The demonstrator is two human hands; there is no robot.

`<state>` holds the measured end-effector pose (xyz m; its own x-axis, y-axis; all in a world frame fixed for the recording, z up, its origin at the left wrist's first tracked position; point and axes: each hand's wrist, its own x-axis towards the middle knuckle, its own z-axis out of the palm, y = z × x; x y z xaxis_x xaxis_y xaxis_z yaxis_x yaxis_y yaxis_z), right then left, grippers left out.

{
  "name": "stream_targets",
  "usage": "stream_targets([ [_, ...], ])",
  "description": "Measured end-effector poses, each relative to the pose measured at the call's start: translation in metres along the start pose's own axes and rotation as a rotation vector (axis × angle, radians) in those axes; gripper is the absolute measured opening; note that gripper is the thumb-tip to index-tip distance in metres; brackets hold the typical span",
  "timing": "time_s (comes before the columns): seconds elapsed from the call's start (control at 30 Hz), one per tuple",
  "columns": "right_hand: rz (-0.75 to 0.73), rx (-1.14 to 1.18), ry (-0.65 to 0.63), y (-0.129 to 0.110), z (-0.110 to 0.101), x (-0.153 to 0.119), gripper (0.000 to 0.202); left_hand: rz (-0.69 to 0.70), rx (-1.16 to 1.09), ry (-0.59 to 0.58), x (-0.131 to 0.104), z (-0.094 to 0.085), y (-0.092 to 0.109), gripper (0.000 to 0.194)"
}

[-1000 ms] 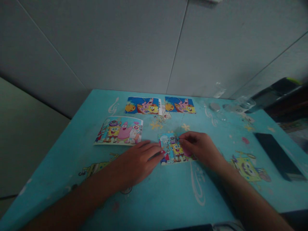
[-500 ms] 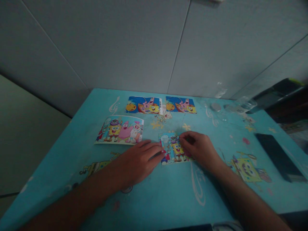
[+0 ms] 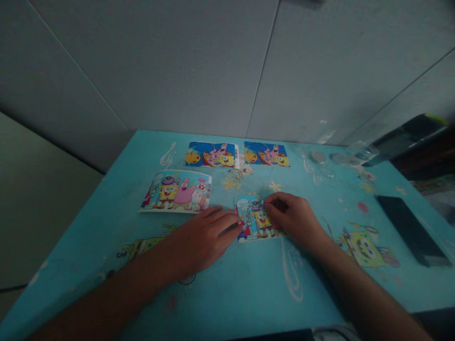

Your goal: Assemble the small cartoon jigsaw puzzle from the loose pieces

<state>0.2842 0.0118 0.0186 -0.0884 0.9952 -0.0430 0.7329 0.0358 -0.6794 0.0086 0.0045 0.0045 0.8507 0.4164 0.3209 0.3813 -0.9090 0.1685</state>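
Note:
A small cartoon picture (image 3: 250,220) with a teal figure and a yellow square character lies flat on the table before me. My left hand (image 3: 212,234) rests at its left edge, palm down, fingers loosely stretched out and fingertips touching it. Over the right part of the picture, my right hand (image 3: 289,213) has thumb and forefinger pinched together; anything between them is too small or hidden to make out. That hand also covers the picture's right side. Beyond my left hand lies a larger print (image 3: 177,192) of similar characters with a barcode at its edge.
Two blue cartoon pictures, a left one (image 3: 210,155) and a right one (image 3: 266,154), lie near the wall. Toward the right are a round lid (image 3: 318,157), a clear plastic container (image 3: 360,154) and a dark flat object (image 3: 412,229). The tablecloth (image 3: 245,293) is patterned turquoise.
Both hands keep almost the same pose on the small picture. The view has shifted very slightly; no object has visibly moved.

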Motion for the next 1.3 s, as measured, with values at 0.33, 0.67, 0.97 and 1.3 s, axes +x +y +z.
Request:
stream_targets([
  [0.33, 0.047, 0.242, -0.109, -0.008, -0.008, -0.004, 0.021, 0.003, 0.031, -0.006, -0.007, 0.007, -0.003, 0.036],
  [0.67, -0.074, 0.191, -0.153, -0.010, -0.013, -0.012, 0.014, 0.041, 0.046, 0.036, -0.006, 0.006, -0.006, 0.039],
  [0.97, -0.255, 0.143, -0.340, -0.012, -0.016, -0.017, 0.012, 0.030, 0.052, 0.021, -0.007, 0.003, -0.004, 0.044],
  [1.3, -0.424, 0.033, -0.453, -0.021, -0.017, -0.023, 0.012, 0.057, 0.075, 0.032, -0.009, 0.007, -0.008, 0.044],
])
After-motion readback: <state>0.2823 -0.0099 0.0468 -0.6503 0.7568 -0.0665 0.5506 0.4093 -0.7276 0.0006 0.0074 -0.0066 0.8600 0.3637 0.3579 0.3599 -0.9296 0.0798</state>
